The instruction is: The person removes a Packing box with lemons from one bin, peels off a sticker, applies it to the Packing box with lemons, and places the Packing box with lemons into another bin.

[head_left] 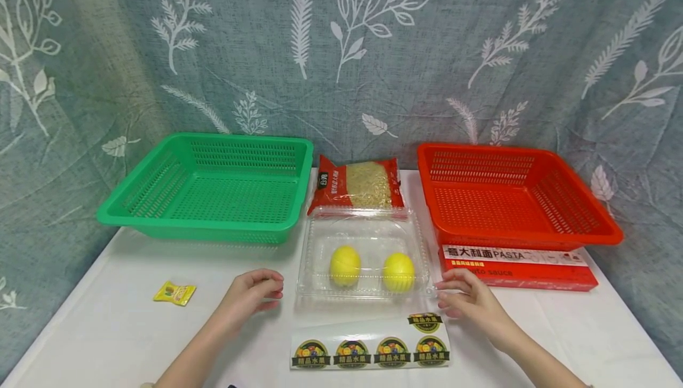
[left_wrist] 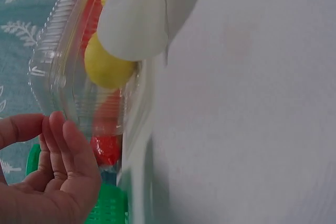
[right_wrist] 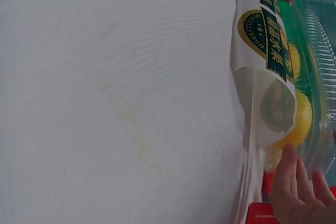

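Clear box (head_left: 365,231): sits at the middle of the bench (head_left: 107,340), between the two hands, seemingly closed over a left lemon (head_left: 345,266) and a right lemon (head_left: 399,272) that lie apart inside.
Left hand (head_left: 253,293): hovers just off the clear box's left side, fingers loosely curled and thumb close to the index finger, with nothing visible in its grasp.
Right hand (head_left: 472,299): hangs at the clear box's near right corner, fingers relaxed and slightly spread, gripping nothing that shows; whether a fingertip meets the plastic, the pictures do not settle.
Label sheet (head_left: 368,331): lies curled in front of the clear box, four fruit labels (head_left: 351,353) along its near edge and another at its far right corner.
Packing step: appears to fall between closing the fruit in and labelling it; no fruit label is visible on the clear box.
Next move: likely calls for one hand to steady the curling sheet while the other peels a label, after a check that the clear box's edges are snapped together.
Around the bench: a pasta bag (head_left: 368,183) lies behind the clear box, between a green basket (head_left: 197,222) and a red basket (head_left: 533,237); a pasta box (head_left: 517,278) lies before the red basket, and a snack packet (head_left: 175,293) rests well to the left.
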Tool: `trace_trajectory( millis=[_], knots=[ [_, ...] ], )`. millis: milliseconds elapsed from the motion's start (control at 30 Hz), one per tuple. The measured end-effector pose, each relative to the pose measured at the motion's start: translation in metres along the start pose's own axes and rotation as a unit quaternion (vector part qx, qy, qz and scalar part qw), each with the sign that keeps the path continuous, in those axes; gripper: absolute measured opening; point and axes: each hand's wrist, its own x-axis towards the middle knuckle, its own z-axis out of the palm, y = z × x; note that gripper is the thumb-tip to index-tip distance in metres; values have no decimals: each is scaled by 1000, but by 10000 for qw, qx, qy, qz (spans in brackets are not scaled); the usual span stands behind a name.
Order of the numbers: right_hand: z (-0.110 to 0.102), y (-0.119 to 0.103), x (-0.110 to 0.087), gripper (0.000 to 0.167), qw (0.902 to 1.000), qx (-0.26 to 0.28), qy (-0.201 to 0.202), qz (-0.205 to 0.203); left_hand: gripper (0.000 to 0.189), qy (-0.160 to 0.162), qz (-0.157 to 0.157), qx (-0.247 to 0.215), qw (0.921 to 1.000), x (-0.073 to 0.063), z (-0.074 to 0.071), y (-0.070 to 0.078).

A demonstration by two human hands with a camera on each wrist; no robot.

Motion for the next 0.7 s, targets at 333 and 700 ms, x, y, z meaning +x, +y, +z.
trace_trajectory(
  millis=[333, 700],
  knots=[
    [-4, 6, 1, 45, 9989, -136, -301, 344, 17, -222, -35, 124, 9997, -3, 15, -1],
    [-5, 8, -1, 40, 9960, -462, -557, 529, 17, -667, -149, 160, 9975, -8, 14, -6]
  ],
)
